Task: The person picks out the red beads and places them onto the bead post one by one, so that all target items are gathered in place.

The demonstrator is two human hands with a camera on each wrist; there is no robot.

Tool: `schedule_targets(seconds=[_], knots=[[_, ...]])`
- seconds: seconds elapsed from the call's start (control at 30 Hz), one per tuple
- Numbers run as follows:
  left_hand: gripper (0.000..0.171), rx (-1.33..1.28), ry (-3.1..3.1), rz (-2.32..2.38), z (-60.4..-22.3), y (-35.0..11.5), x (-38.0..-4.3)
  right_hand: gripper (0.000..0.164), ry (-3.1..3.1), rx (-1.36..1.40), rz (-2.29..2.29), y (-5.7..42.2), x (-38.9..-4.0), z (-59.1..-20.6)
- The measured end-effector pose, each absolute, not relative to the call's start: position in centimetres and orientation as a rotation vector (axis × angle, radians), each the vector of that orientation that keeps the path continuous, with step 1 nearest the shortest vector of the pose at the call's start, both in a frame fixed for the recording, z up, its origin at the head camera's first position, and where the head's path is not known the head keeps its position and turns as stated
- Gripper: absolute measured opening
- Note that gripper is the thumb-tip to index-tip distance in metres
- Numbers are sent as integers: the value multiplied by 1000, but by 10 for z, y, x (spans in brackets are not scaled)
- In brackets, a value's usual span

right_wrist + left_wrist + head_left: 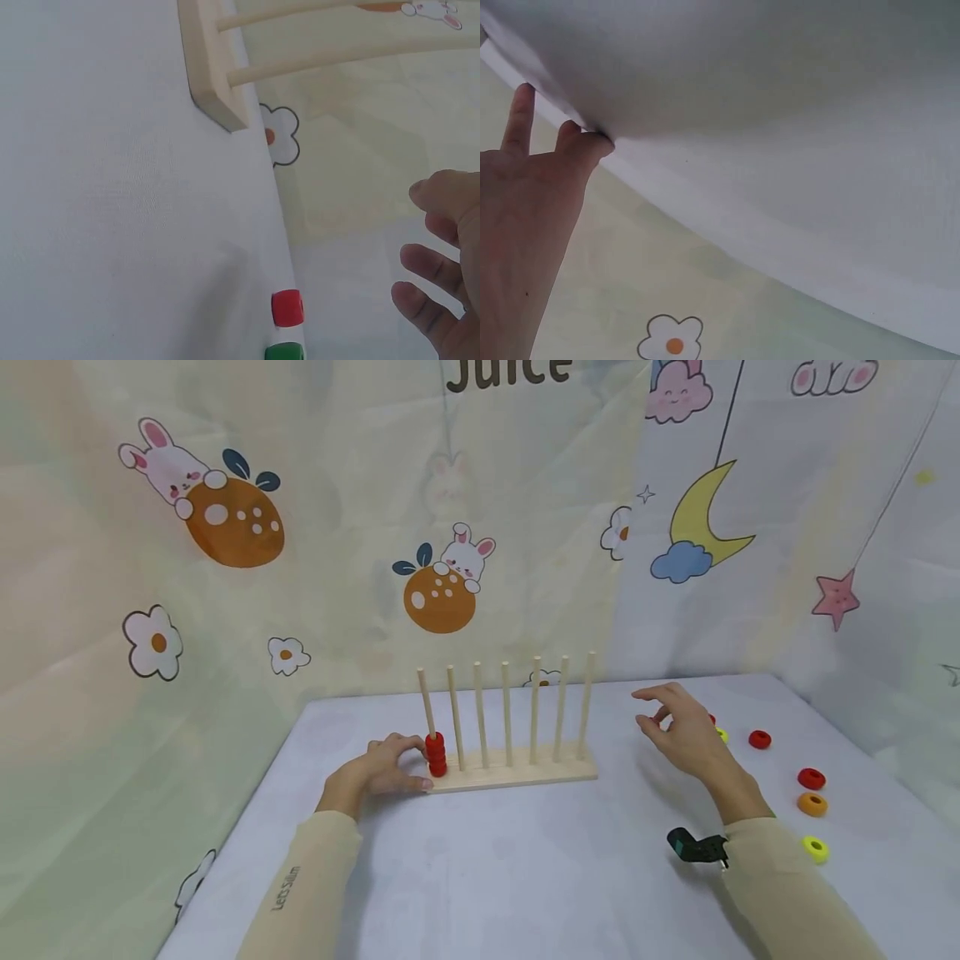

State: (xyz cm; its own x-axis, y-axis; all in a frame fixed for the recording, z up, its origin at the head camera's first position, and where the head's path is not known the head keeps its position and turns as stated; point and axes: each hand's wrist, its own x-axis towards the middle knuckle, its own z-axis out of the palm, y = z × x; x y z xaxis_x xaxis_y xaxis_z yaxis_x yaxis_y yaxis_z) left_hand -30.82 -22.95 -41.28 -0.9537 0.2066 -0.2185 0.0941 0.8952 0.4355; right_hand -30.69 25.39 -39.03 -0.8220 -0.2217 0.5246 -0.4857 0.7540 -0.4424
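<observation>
A wooden peg rack [525, 772] with several upright pegs stands on the table. Several red beads [436, 755] are stacked on its leftmost peg. My left hand [381, 767] grips the rack's left end, thumb at the front corner and index finger beside the beads. The left wrist view shows that hand [532, 187] but not the rack. To the right of the rack, my right hand [686, 735] hovers over the table, fingers bent, thumb and index finger apart. Nothing lies between those fingers [431, 266] in the right wrist view.
Loose on the right side lie red beads [760, 739], an orange bead [813, 804] and a yellow bead [815, 849]. Others sit partly behind my right hand. A green bead [285, 352] shows at the right wrist view's lower edge. Printed cloth [337, 527] hangs behind the table.
</observation>
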Motion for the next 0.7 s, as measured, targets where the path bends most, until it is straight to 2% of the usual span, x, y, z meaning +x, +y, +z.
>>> schedule_targets(seconds=[0.7], knots=[[49,206,2773,715,-417,-231,-308,45,-2732,463,820,265,-319,-398]])
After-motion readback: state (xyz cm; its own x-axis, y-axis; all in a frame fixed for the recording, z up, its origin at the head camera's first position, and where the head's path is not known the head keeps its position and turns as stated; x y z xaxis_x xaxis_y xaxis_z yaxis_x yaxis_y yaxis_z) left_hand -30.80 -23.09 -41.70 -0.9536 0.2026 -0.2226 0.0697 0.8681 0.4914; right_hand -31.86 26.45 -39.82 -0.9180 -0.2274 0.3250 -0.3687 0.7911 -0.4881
